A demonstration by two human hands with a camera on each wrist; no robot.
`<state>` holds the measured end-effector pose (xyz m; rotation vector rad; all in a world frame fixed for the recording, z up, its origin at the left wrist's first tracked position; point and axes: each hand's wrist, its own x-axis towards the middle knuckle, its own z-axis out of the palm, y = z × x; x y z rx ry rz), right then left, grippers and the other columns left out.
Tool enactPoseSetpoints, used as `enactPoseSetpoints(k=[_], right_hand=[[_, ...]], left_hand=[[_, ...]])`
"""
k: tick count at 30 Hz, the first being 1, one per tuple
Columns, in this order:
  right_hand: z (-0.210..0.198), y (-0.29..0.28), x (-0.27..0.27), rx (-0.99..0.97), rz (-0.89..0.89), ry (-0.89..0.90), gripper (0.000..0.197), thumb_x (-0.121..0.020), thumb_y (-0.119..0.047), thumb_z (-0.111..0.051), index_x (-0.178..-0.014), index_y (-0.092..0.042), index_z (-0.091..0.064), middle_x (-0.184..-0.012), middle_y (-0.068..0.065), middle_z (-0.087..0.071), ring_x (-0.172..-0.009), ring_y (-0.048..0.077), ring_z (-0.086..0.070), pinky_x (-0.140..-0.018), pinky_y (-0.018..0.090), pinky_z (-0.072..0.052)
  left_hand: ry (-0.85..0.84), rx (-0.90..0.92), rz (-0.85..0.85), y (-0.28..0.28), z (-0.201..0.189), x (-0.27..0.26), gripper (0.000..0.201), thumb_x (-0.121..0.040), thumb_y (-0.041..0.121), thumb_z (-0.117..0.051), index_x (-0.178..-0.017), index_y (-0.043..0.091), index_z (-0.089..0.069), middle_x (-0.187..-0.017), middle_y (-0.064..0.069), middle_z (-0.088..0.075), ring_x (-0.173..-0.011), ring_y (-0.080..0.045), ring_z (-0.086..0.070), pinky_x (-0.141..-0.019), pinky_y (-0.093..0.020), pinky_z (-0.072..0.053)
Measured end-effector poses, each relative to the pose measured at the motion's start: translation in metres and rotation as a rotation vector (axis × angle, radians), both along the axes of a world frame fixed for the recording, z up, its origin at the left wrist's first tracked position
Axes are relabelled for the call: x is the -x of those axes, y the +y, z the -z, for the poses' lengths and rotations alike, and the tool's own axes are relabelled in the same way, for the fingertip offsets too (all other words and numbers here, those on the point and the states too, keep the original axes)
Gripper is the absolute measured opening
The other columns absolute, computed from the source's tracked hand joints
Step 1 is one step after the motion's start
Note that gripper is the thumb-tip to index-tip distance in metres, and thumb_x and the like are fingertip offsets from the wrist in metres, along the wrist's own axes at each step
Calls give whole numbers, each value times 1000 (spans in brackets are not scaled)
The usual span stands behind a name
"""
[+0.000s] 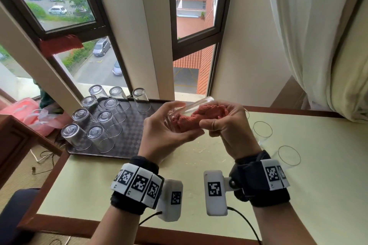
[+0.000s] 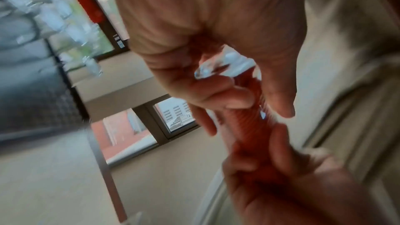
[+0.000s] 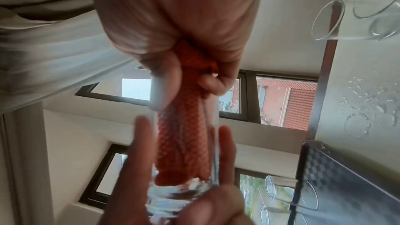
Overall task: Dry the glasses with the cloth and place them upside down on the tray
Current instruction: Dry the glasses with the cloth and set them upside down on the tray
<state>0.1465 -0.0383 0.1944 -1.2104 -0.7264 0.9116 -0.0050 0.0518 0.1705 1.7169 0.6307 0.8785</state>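
Nine glasses stand upside down on the dark checkered tray at the left end of the cream table, and three more glasses stand upright on its right side. Above the table, between them, the left hand curls its fingers around the base of a tilted glass. The right hand grips the bunched pink cloth, stuffed deep inside that glass.
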Motion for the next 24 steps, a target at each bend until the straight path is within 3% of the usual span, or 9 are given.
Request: enactPoseSetpoints(k=[3,6,10,14,16,18,20,22,24], right_hand=[[0,0,1,-23,56,134,42,-62,36,-51,-76,-1,-64,-66,6,-69,-66,19,-67,-49,24,-55],[-1,1,0,9,29,46,42,-65,35,-56,-79,-3,-65,-76,10,-69,-72,22,-66,-51,25,-56],[1,-2,-3,50,-112,-6,34,-58,7,-71,-88,-10,-70,-86,16,-67,-72,23,-62,-50,25,-51],[1,0,-12,25,-103,128,39,-51,10,-65,-89,-2,-67,-78,11,-68,-67,22,-63,-44,22,-50],[0,3,-13,4,-27,110,42,-45,17,-63,-85,1,-67,-73,11,-69,-65,25,-65,-43,24,-51],[-1,4,-10,-54,7,86,45,-53,30,-53,-71,-7,-72,-70,10,-72,-66,25,-70,-48,28,-56],[-1,2,-7,-72,12,11,57,-63,38,-39,-68,-9,-72,-70,7,-73,-68,22,-73,-52,28,-58],[-3,1,-4,-59,-15,-110,42,-68,36,-51,-83,0,-68,-77,8,-74,-73,20,-73,-55,27,-59],[-1,3,-6,-18,-56,-160,37,-65,21,-71,-99,8,-63,-87,18,-73,-78,25,-71,-57,28,-59]], left_hand=[[-29,366,88,1,1,-1,95,-41,54,-96,-119,11,-62,-93,-7,-75,-59,-15,-67,-51,-24,-57],[-72,475,85,5,2,1,84,-43,59,-93,-106,11,-68,-82,-7,-73,-45,-11,-55,-40,-19,-46],[6,110,33,4,-6,6,71,-54,37,-96,-114,14,-66,-98,-4,-75,-79,-15,-75,-63,-26,-61],[45,-175,24,-1,-6,2,72,-57,28,-94,-122,19,-64,-108,6,-73,-93,-6,-73,-79,-23,-60],[27,-45,43,-3,-6,-1,77,-54,32,-96,-122,18,-62,-109,3,-72,-93,-12,-74,-79,-30,-62],[10,203,90,-2,-8,-3,78,-51,33,-97,-118,19,-61,-105,-3,-73,-86,-20,-74,-72,-39,-63],[13,316,104,0,-12,-4,68,-57,32,-94,-115,19,-61,-95,-5,-73,-65,-17,-68,-57,-32,-60],[6,272,73,3,-14,-3,66,-62,27,-95,-116,12,-61,-94,-8,-73,-63,-14,-68,-56,-30,-59],[4,148,35,5,-15,0,73,-58,31,-94,-120,7,-63,-102,-8,-73,-80,-18,-75,-70,-37,-63]])
